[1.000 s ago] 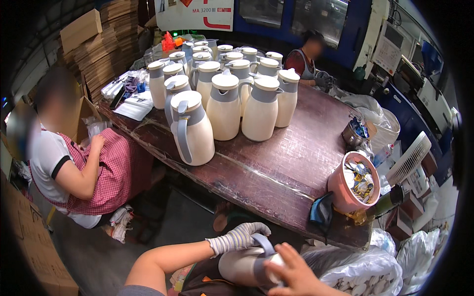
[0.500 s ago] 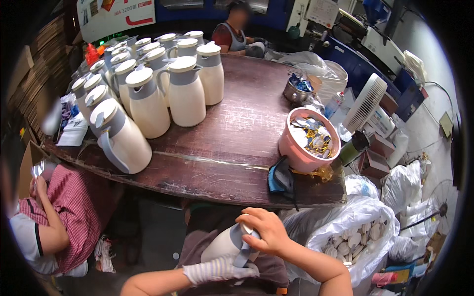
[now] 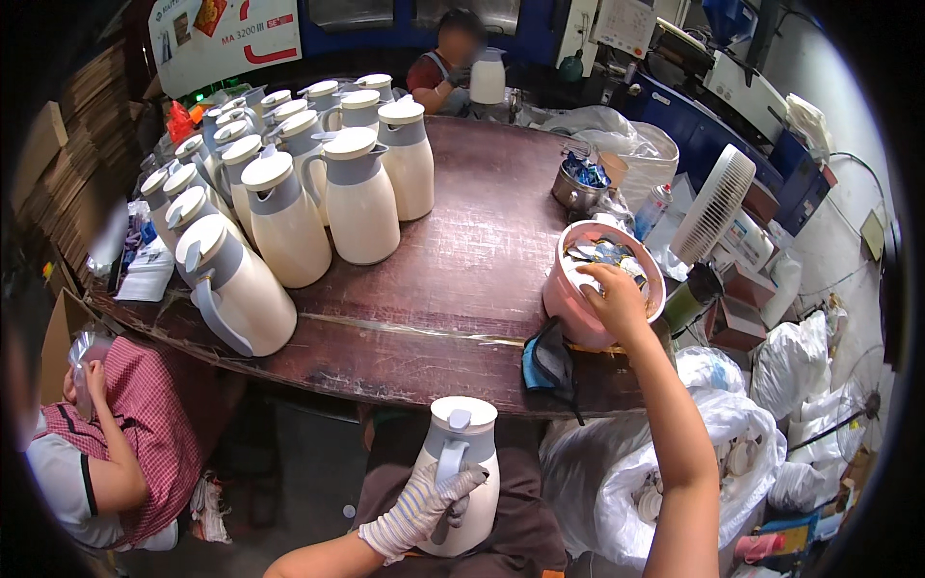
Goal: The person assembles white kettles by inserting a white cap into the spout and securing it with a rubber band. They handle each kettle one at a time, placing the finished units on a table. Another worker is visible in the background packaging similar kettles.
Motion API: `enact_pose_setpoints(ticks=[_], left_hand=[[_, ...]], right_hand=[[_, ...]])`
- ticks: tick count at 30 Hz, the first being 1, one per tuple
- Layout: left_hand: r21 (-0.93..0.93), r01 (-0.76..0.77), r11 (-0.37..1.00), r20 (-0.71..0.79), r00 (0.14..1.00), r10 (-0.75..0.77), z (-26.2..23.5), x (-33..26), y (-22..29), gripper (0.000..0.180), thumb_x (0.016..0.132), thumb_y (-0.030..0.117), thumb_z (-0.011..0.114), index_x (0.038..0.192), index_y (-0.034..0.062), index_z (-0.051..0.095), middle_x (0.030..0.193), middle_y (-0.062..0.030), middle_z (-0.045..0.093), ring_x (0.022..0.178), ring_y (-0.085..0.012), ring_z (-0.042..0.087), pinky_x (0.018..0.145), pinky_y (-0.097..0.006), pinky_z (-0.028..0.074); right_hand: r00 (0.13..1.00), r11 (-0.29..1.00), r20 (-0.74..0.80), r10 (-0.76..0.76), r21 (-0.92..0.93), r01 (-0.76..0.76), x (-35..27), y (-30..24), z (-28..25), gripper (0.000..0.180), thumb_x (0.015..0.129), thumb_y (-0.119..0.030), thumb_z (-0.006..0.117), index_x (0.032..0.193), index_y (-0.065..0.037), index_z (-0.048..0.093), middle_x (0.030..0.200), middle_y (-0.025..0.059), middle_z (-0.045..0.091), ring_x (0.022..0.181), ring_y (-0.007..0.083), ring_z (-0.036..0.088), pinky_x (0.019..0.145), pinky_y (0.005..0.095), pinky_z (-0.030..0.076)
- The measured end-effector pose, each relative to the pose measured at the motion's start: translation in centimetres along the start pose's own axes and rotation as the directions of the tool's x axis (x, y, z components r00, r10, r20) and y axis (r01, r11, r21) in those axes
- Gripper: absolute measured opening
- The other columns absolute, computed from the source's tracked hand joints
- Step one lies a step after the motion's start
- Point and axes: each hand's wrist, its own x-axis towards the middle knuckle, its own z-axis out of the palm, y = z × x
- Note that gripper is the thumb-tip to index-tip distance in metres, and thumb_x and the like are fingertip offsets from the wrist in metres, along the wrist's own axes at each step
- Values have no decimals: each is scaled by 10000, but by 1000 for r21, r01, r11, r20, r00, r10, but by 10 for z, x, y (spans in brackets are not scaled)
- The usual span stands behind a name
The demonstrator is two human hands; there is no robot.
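Note:
My left hand [image 3: 424,503], in a striped knit glove, is closed around the grey handle of a cream vacuum jug [image 3: 474,501]. The jug stands upright on my lap, its white lid on and facing up. My bare right hand [image 3: 614,294] is over the near left part of a pink bucket [image 3: 568,306], fingers apart and curved down at the contents. Inside that bucket lie loose tags [image 3: 609,252], pale and dark, some with yellow strings. Whether a fingertip touches one is hard to make out.
Several finished-looking jugs [image 3: 361,197] crowd the table's left side. A blue-black pouch [image 3: 549,366] lies at the front edge. Right of my lap is a plastic sack [image 3: 597,501] of white discs. A co-worker [image 3: 445,72] across the table holds a jug; another person [image 3: 106,433] sits at left.
My right hand has left the jug's lid and moved up and right to the pink bucket. The jug has gone from tilted to upright in my left hand. Across the table, a jug has been raised.

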Motion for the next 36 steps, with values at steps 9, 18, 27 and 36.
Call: enact_pose_setpoints(ticks=[9,18,27,36], left_hand=[[-15,-52,999,-21,998,51,-6,5,0,239,883,243,677,980,43,589,609,12,518,520,-75,489,492,-241,414],[-322,-59,945,-49,998,45,-24,3,-8,431,945,422,561,1087,16,573,842,-71,648,669,-147,634,597,-260,539],[237,-345,908,-106,920,377,-50,19,-16,275,923,187,640,1132,15,595,983,-34,640,886,-92,593,787,-233,499],[-104,-339,935,-332,898,289,-56,20,-22,155,935,193,622,1031,70,614,834,12,624,675,-30,533,557,-181,438]], right_hand=[[990,989,17,143,-38,-142,17,27,3,263,737,-192,715,964,-59,706,1026,151,640,973,319,611,873,406,468],[839,310,137,526,888,-340,-41,-42,-27,248,915,-212,621,1082,-30,602,820,-3,605,642,59,550,515,191,409],[735,467,672,89,624,-626,-158,-185,36,161,932,-91,591,1042,19,633,808,25,646,668,92,612,589,231,489],[560,482,821,112,448,-753,-153,-185,17,180,927,-123,601,1054,-6,652,831,40,684,660,82,632,567,207,466]])
